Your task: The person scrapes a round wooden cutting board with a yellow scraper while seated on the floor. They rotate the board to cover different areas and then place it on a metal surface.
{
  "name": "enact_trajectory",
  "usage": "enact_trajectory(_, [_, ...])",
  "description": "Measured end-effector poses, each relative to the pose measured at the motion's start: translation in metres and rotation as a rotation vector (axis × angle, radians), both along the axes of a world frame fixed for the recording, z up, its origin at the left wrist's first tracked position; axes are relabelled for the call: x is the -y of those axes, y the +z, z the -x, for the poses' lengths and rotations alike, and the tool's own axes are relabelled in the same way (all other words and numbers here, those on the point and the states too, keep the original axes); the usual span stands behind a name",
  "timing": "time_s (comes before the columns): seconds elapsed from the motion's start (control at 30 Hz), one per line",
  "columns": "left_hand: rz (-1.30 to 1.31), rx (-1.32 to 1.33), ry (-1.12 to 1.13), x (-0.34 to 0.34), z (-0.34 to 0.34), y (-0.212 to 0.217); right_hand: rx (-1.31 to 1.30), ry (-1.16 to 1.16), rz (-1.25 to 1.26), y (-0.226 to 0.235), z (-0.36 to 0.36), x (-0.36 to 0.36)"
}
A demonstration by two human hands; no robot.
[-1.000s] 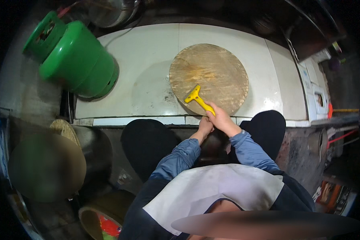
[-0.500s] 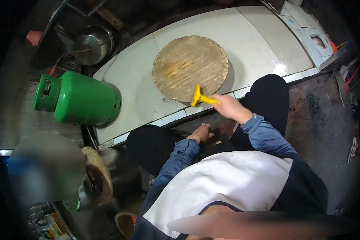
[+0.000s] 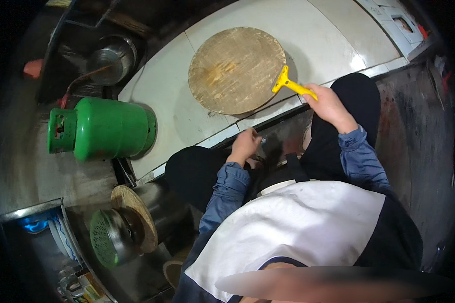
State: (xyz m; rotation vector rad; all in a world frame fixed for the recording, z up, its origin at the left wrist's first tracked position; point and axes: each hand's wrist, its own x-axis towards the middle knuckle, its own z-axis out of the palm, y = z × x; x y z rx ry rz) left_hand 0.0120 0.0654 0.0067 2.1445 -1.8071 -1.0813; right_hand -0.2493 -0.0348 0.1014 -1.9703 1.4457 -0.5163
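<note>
A thick round wooden chopping board (image 3: pixel 235 68) lies on the white tiled counter (image 3: pixel 323 45) in front of me. Its top is worn, with a lighter yellowish patch left of the middle. My right hand (image 3: pixel 332 107) is closed round the handle of a yellow scraper (image 3: pixel 294 87). The scraper's wide head is at the board's right rim; whether it touches the wood I cannot tell. My left hand (image 3: pixel 245 145) is closed over my lap, just short of the counter's front edge. A small pale bluish bit shows at its fingertips, too small to name.
A green gas cylinder (image 3: pixel 114 129) is at the counter's left end. Behind it sits a metal pot (image 3: pixel 110 65). At lower left are a round wooden lid-like disc (image 3: pixel 135 214), a green colander (image 3: pixel 102 237) and a shelf with blue-rimmed dishes (image 3: pixel 63 235). My knees flank the counter edge.
My right hand has carried the scraper rightward, from the board's near edge to its right rim. My left hand has risen toward the counter edge. The whole view has shifted slightly.
</note>
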Motion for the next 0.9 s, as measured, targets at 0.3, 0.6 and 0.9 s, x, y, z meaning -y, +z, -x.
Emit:
enact_trajectory(0.3, [0.507, -0.013, 0.489, 0.08, -0.071, 0.011, 0.01, 0.267, 0.017, -0.008, 0.004, 0.032])
enact_trajectory(0.6, [0.409, 0.43, 0.801, 0.113, -0.074, -0.03, -0.061, 0.447, -0.133, -0.026, -0.007, 0.085])
enact_trajectory(0.9, [0.6, -0.2, 1.136, 0.127, -0.087, -0.07, 0.03, 0.519, -0.167, -0.037, -0.036, 0.087])
